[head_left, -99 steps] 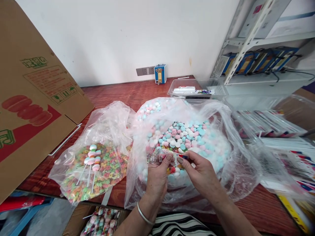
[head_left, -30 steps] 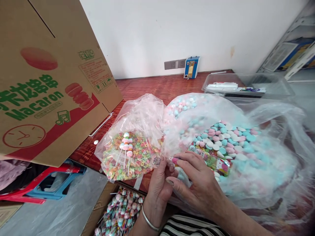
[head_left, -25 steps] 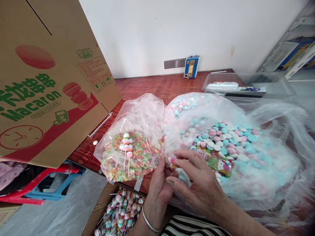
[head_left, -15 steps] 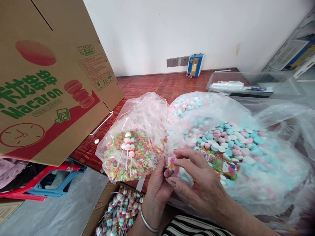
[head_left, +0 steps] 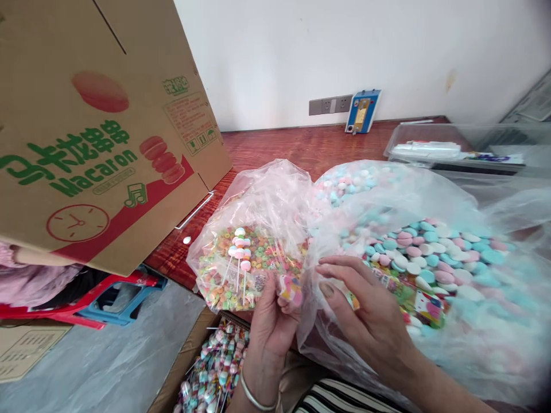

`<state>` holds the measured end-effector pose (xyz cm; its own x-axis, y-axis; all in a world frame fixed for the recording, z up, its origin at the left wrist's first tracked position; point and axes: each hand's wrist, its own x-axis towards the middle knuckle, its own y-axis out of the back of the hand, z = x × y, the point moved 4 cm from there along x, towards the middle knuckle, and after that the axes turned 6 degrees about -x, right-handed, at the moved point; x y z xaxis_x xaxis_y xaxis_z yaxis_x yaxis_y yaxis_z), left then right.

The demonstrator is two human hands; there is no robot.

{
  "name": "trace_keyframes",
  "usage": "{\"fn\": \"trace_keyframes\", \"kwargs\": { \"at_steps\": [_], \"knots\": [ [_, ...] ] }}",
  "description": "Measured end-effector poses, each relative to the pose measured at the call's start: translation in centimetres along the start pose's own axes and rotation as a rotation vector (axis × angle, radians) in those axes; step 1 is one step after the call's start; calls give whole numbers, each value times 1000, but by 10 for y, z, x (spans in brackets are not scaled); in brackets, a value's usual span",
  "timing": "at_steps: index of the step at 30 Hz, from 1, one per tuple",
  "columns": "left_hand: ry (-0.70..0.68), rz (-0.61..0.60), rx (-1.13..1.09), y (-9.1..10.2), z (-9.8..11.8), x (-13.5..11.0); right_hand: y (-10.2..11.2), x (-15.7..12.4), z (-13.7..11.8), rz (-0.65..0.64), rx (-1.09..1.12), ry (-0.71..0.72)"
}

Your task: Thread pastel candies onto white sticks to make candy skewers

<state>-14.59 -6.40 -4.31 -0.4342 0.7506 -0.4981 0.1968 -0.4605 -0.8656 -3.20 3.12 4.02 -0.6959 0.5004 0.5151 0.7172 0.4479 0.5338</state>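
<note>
Pink, yellow and white film shows on a printed wrapper (head_left: pixel 291 290) that the left hand (head_left: pixel 273 324) keeps pinched between thumb and fingers, a silver bangle (head_left: pixel 250 397) on its wrist. Taking that wrapper as the centre of the dial, the right hand (head_left: pixel 365 315) is at three o'clock, its grip apart, thumb and fingers spread around nothing visible; whether the fingertips touch the film of the large clear bag (head_left: pixel 413 192) cannot be made out. That bag lies at two o'clock, full of pastel discs (head_left: pixel 430 267) in pink, blue and white, with a printed packet (head_left: pixel 426 307) on them at three, just past the right hand. Toward eleven sits a smaller clear bag (head_left: pixel 279 198) of coloured rings, and skewered sweets (head_left: pixel 240 252) on white sticks lie on it at ten. Well down at eight, an open-topped box (head_left: pixel 174 378) holds many wrapped sweets (head_left: pixel 217 367). Farther out, a printed carton (head_left: pixel 142 109) leans in at ten, a blue device (head_left: pixel 363 112) stands at one on the reddish tabletop (head_left: pixel 267 148), and a clear tub (head_left: pixel 402 136) sits at two. Near nine, a red and blue stool (head_left: pixel 118 307) shows below the carton, beside a person in pink (head_left: pixel 34 284).
</note>
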Motion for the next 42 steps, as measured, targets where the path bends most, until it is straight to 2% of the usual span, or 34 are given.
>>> {"fn": "trace_keyframes", "kwargs": {
  "at_steps": [3, 6, 9, 12, 15, 17, 19, 21, 25, 28, 31, 33, 36, 38, 42],
  "knots": [
    [-237, -124, -30, -6, 46, -24, -42, 11, 4, -290, 62, -172],
    [-444, -203, -24, 1, 90, -52, -94, 24, -3, -564, -6, -187],
    [-575, -196, -5, 17, 117, -74, -140, 44, -10, -605, -74, -215],
    [-637, -156, -6, 34, 126, -86, -177, 60, -8, -600, -163, -284],
    [-644, -116, -4, 43, 124, -86, -199, 67, -3, -590, -223, -322],
    [-631, -77, -14, 44, 121, -81, -199, 68, 1, -568, -233, -334],
    [-608, -41, -40, 40, 115, -73, -186, 65, 5, -537, -224, -344],
    [-575, -13, -62, 34, 107, -63, -158, 57, 9, -510, -198, -341],
    [-485, 43, -47, 18, 81, -39, -69, 27, 18, -470, -113, -281],
    [-410, 81, -22, 8, 55, -19, 5, -7, 24, -311, -25, -165],
    [-328, 79, 15, -1, 25, 0, 57, -47, 31, -190, -41, -128],
    [-270, 64, 33, -8, 4, 10, 76, -71, 35, -157, -66, -148],
    [-215, 43, 57, -18, -23, 19, 94, -95, 42, -77, -92, -220],
    [-199, 36, 86, -24, -38, 20, 101, -103, 45, -48, -96, -249],
    [-211, 29, 178, -32, -56, 18, 111, -112, 47, -73, -97, -244]
  ]
}}
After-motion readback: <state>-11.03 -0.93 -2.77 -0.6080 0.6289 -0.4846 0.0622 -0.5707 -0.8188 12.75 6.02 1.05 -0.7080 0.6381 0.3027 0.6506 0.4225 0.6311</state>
